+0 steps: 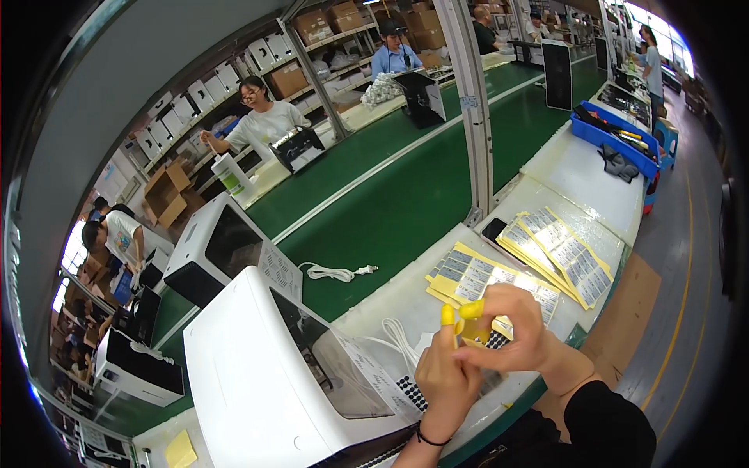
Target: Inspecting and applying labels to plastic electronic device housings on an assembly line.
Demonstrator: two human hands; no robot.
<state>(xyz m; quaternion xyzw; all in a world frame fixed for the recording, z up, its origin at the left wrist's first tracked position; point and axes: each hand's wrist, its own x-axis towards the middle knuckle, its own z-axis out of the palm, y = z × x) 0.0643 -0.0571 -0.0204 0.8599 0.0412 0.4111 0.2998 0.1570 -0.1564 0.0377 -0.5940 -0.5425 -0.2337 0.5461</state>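
Note:
My left hand point(449, 378) is raised above the worktable, its index finger upright with a yellow finger cot point(447, 315) on the tip and the other fingers curled in. Close against it, my right hand point(519, 331) bends its thumb and index finger toward that finger. Another yellow finger cot point(473, 310) covers the right index fingertip. A bit of yellow shows between the two hands, too small to make out. Left of my hands stands a large white appliance point(250, 374) with a dark see-through panel. Sheets of silver labels on yellow backing point(468, 273) lie just beyond my hands.
More label sheets point(566, 253) and a black phone point(493, 228) lie to the right. A second white appliance point(222, 242) and a coiled white cable point(331, 272) sit on the green conveyor point(390, 234). A metal post point(470, 117) rises at the table edge. Beyond is a blue bin point(616, 140). Co-workers stand across the belt.

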